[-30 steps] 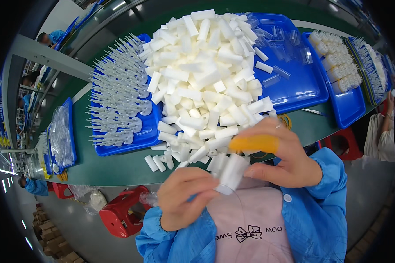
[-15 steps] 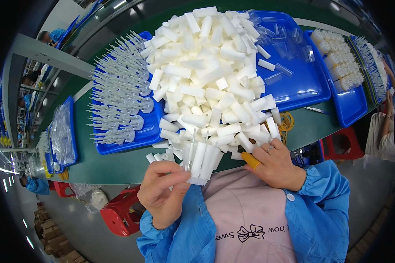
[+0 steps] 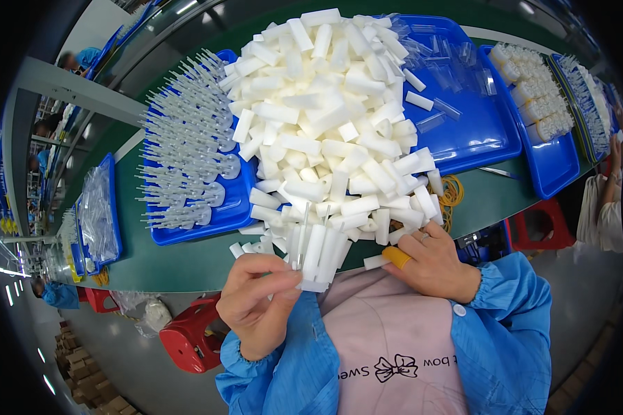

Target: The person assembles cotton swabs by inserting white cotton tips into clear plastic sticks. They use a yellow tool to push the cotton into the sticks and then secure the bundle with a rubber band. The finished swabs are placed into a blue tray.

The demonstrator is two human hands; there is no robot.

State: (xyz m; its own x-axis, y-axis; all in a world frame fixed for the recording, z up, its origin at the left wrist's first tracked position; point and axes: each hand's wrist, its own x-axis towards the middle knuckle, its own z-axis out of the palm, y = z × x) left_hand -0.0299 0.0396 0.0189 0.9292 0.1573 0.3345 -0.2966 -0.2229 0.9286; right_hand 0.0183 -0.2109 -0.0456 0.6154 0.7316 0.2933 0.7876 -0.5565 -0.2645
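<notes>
My left hand (image 3: 257,304) is pinched round a clear, flat base (image 3: 314,286) at the table's front edge. Upright thin pins (image 3: 305,225) rise from this base, and several white foam cylinders (image 3: 313,250) stand on it side by side; some pins show bare. To the right, my right hand (image 3: 436,266) has a yellow finger cot (image 3: 396,257) on one finger. Its fingers are closed on a white foam piece (image 3: 376,262) whose end sticks out to the left. Right beyond both hands lies a big heap of loose white foam pieces (image 3: 325,131).
A blue tray (image 3: 239,211) of upright pinned bases stands left of the heap. Behind right, another blue tray (image 3: 457,149) holds clear plastic sleeves. Farther right a blue tray (image 3: 557,169) carries finished-looking clusters. Yellow rubber bands (image 3: 452,194) and tweezers (image 3: 498,173) lie nearby. Red stools (image 3: 190,335) stand below.
My right hand has drawn a foam piece slightly left and down toward the table's front edge. Pieces beside its fingertips have shifted. My left hand and the base stay in place.
</notes>
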